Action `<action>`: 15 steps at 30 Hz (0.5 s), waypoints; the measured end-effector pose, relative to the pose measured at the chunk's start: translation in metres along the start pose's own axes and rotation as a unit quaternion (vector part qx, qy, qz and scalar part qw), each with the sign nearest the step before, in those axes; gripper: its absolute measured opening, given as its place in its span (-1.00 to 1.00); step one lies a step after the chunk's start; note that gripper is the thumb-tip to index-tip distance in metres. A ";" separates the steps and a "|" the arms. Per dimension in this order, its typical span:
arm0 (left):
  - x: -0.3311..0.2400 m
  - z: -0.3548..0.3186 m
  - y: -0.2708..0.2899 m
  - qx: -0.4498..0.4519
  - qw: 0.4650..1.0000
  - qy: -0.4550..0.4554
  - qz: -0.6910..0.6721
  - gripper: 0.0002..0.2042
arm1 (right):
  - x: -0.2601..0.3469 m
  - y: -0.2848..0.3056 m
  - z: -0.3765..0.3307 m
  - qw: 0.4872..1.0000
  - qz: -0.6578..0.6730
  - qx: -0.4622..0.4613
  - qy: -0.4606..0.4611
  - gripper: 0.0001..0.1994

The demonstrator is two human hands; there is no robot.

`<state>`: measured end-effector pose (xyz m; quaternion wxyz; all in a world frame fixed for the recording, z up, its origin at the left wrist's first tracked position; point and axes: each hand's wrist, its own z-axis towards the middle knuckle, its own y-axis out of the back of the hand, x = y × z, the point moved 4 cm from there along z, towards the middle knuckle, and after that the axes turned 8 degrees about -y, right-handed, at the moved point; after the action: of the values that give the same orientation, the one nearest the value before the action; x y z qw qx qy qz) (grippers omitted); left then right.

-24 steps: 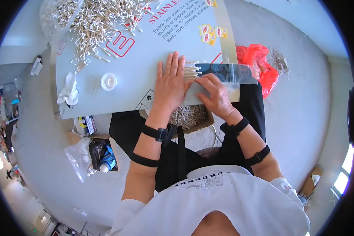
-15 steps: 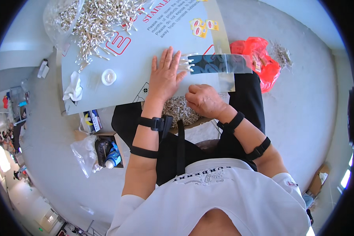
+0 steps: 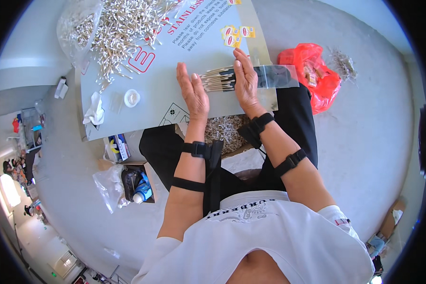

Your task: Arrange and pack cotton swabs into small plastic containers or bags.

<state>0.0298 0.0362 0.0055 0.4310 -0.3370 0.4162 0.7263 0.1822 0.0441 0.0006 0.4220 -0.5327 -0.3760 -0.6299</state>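
A row of cotton swabs [image 3: 217, 81] lies side by side on the board, their tips at the mouth of a flat, clear plastic bag [image 3: 281, 76] with a dark patterned part. My left hand [image 3: 192, 93] stands on edge at the swabs' left ends, fingers stretched out, the palm facing them. Opposite it, my right hand [image 3: 246, 83] rests across the bag near the swabs' right ends, with its fingers straight. Neither hand grips anything. Part of the bag is hidden beneath the right hand.
A big heap of loose cotton swabs [image 3: 128, 35] spills from a clear bag [image 3: 75, 35] at the far left. Nearby are a small round white tub [image 3: 132, 98], a crumpled tissue [image 3: 94, 110] and yellow-white labels [image 3: 232, 37]. A box of swabs [image 3: 225, 134] sits below the board's near edge; a red bag [image 3: 324, 90] lies right.
My left hand has lifted from lying flat and turned on edge, uncovering the swabs. My right hand has moved up and forward from below the board's edge onto the bag, its fingers opening out.
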 end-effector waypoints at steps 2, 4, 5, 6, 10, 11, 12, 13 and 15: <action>0.003 0.000 -0.004 -0.024 0.999 0.012 -0.043 -0.45 | 0.002 -0.008 -0.001 1.000 0.015 0.014 -0.012 -0.71; -0.004 -0.001 -0.022 -0.027 0.991 0.051 -0.120 -0.46 | 0.000 -0.007 0.000 0.999 0.021 0.023 -0.020 -0.71; -0.008 -0.002 -0.027 -0.026 0.991 0.052 -0.119 -0.46 | 0.001 -0.007 0.000 0.999 0.028 0.034 -0.025 -0.70; -0.011 -0.003 -0.033 -0.039 0.989 0.055 -0.133 -0.45 | -0.003 -0.004 0.002 0.999 0.028 0.032 -0.025 -0.70; -0.015 -0.002 -0.027 0.034 0.997 0.012 -0.073 -0.47 | -0.014 0.012 0.008 0.979 0.157 0.036 -0.122 -0.67; -0.019 -0.001 -0.027 0.110 0.992 -0.051 0.015 -0.47 | -0.015 0.015 0.009 0.967 0.199 0.035 -0.157 -0.69; -0.020 0.000 -0.025 0.156 0.978 -0.092 0.101 -0.39 | -0.012 0.017 0.010 0.978 0.169 0.016 -0.122 -0.77; -0.021 -0.001 -0.024 0.157 0.978 -0.092 0.102 -0.39 | -0.010 0.022 0.010 0.978 0.170 0.016 -0.122 -0.77; -0.023 -0.010 -0.029 0.268 0.900 -0.137 0.315 -0.33 | 0.002 0.027 0.010 0.992 -0.075 0.092 -0.028 -0.85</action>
<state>0.0662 0.0279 0.0117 0.3069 0.0425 0.6159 0.7243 0.2111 0.0430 0.0045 0.4097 -0.4794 -0.4833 -0.6072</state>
